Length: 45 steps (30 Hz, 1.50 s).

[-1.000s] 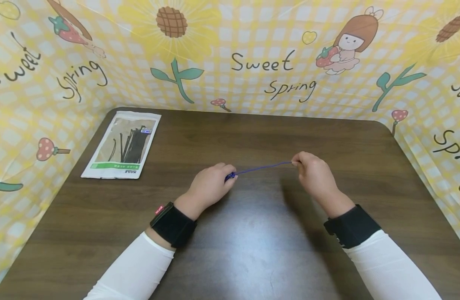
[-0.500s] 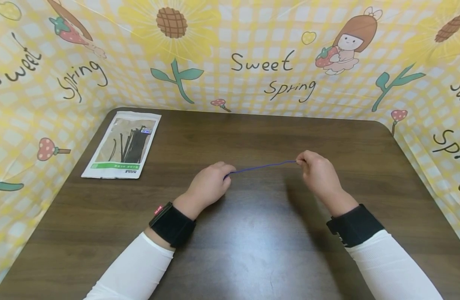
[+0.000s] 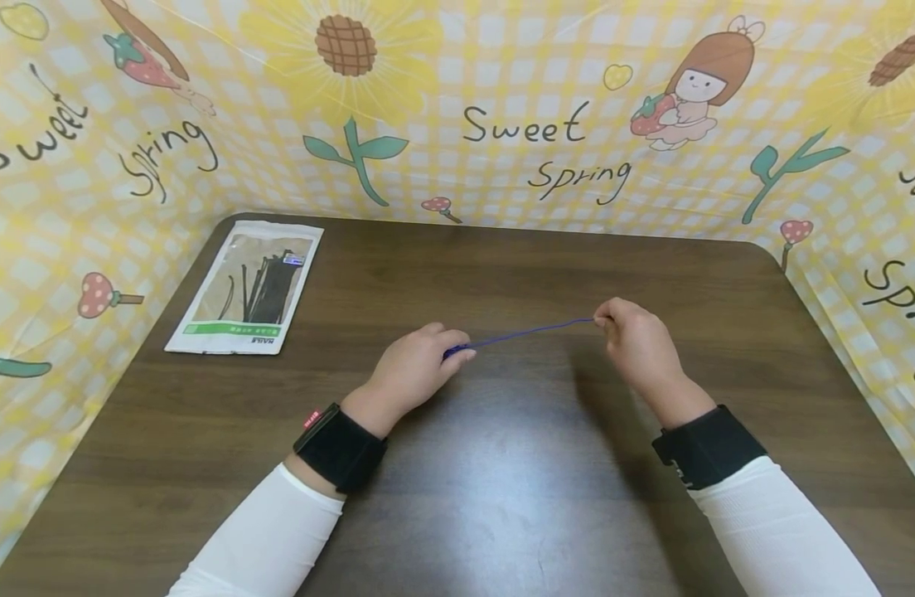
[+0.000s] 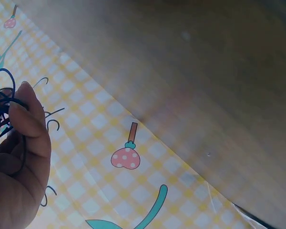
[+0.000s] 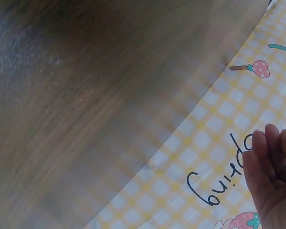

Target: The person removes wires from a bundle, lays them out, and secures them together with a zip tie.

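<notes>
A thin blue cord (image 3: pixel 532 332) runs between my two hands above the table, nearly straight and rising a little to the right. My left hand (image 3: pixel 418 365) holds a loose bundle of the same cord (image 4: pixel 2 112), whose loops show around the fingers in the left wrist view. With thumb and fingertips, my right hand (image 3: pixel 640 347) pinches the cord's other stretch; any end of it is hidden in the fingers. In the right wrist view, the right hand's other fingers (image 5: pixel 257 179) are bent loosely beside the pinch.
A white-edged, clear-fronted packet (image 3: pixel 222 340) with dark strips inside lies at the back left of the brown wooden table (image 3: pixel 502 265). A yellow checked cloth (image 3: pixel 502 50) with printed figures surrounds the table at the back and sides.
My right hand has moved slightly right and away from me, so the visible cord span is longer. The left hand stays nearly in place while its thumb and fingers shift on the cord.
</notes>
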Each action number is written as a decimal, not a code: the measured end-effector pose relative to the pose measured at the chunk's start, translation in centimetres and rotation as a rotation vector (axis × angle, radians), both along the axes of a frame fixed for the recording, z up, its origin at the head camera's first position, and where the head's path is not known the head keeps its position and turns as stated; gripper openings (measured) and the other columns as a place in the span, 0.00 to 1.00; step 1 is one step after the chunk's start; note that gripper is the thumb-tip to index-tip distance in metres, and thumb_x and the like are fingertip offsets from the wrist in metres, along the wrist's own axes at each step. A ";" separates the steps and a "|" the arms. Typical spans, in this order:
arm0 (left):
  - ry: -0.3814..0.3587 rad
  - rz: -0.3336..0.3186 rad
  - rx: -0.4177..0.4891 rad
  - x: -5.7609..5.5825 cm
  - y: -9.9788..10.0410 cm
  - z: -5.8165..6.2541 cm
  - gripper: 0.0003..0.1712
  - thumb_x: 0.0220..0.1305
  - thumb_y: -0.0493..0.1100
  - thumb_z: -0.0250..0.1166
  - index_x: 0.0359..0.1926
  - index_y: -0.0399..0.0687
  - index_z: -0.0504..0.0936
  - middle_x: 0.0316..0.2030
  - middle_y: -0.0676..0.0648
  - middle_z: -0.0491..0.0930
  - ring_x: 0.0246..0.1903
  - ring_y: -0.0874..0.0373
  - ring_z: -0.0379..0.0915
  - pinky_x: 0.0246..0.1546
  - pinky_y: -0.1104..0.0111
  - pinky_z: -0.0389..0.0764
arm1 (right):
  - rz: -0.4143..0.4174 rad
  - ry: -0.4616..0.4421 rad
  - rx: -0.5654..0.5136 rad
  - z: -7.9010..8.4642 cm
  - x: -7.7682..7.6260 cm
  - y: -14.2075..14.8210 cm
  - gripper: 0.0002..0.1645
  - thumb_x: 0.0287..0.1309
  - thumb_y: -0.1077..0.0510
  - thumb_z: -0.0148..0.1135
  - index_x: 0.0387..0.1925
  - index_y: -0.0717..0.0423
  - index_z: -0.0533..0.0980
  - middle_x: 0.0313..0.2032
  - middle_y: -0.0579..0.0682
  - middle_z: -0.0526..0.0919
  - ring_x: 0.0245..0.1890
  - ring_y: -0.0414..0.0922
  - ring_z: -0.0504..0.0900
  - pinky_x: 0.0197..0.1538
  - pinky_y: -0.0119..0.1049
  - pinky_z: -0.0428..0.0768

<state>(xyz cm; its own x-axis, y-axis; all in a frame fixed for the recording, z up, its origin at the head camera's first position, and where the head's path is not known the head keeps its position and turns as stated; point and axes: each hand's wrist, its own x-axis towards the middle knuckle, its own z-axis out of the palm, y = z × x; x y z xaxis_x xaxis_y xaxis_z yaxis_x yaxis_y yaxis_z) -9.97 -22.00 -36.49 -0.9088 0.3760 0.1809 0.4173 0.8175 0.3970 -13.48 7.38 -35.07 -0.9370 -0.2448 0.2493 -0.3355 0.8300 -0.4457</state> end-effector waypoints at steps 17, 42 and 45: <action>-0.052 0.064 0.019 0.1 0.1 0.1 0.13 0.75 0.44 0.50 0.43 0.45 0.79 0.31 0.48 0.75 0.27 0.56 0.70 0.30 0.61 0.77 | 0.007 0.009 0.034 -0.9 -0.3 0.1 0.06 0.66 0.68 0.53 0.38 0.67 0.76 0.39 0.63 0.83 0.38 0.58 0.82 0.40 0.51 0.78; -0.154 0.141 -0.264 -1.0 -1.4 -0.9 0.10 0.70 0.41 0.55 0.44 0.45 0.82 0.43 0.39 0.76 0.43 0.44 0.76 0.37 0.52 0.80 | -0.052 0.142 -0.040 1.0 0.8 0.7 0.06 0.65 0.68 0.55 0.37 0.70 0.76 0.35 0.66 0.81 0.35 0.61 0.81 0.39 0.54 0.78; -0.176 0.148 -0.315 -1.1 -2.1 -1.1 0.09 0.69 0.37 0.55 0.41 0.44 0.82 0.42 0.38 0.75 0.43 0.43 0.74 0.34 0.52 0.80 | -0.049 0.154 -0.041 1.1 1.0 0.5 0.06 0.65 0.68 0.55 0.38 0.70 0.76 0.35 0.66 0.81 0.34 0.60 0.81 0.38 0.53 0.78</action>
